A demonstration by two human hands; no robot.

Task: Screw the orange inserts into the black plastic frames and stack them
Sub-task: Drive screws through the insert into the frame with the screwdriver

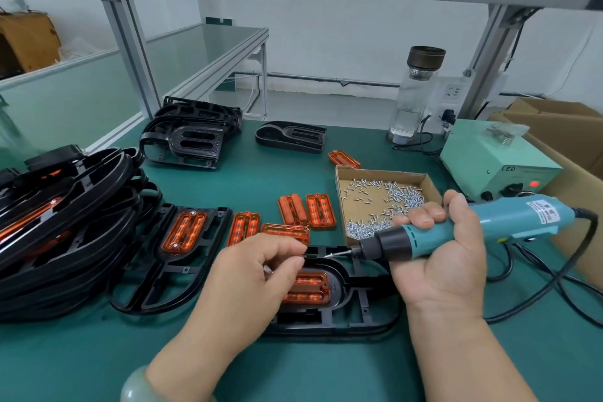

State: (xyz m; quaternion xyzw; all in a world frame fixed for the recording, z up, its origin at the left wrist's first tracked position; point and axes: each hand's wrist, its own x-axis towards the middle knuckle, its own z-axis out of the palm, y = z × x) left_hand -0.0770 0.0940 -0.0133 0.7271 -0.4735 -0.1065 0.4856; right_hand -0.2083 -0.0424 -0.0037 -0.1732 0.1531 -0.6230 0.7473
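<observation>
Seen from above, two bare hands work at a green bench mat (293,369). Nearest the viewer lies a black plastic frame (346,310) with an orange insert (308,287) seated in its oval opening. The left hand (257,274), a pale green bangle (137,385) on its wrist, rests over the insert's left end with fingers curled and thumb and forefinger pinched together; a small silver glint shows between the fingers, though whether it is a screw cannot be told. The right hand (437,254) is wrapped closed around a teal electric screwdriver (456,228), held almost level, its bit pointing left to the frame's far edge, just beside the left fingertips.

To the left, a second frame (169,258) lies flat with its orange insert (184,232) fixed by screws at both ends. Further left stands a tall stack of finished frames (65,232) (orange shows between the layers). Four loose orange inserts (287,215) lie between the second frame and a shallow cardboard tray (342,206) holding many small silver screws (391,206); a fifth insert (344,159) sits behind the tray. At the back are bare black frames (192,134), one more (290,135) apart to their right, a clear bottle (414,91), and a pale green power box (489,160) with a red lamp lit.
</observation>
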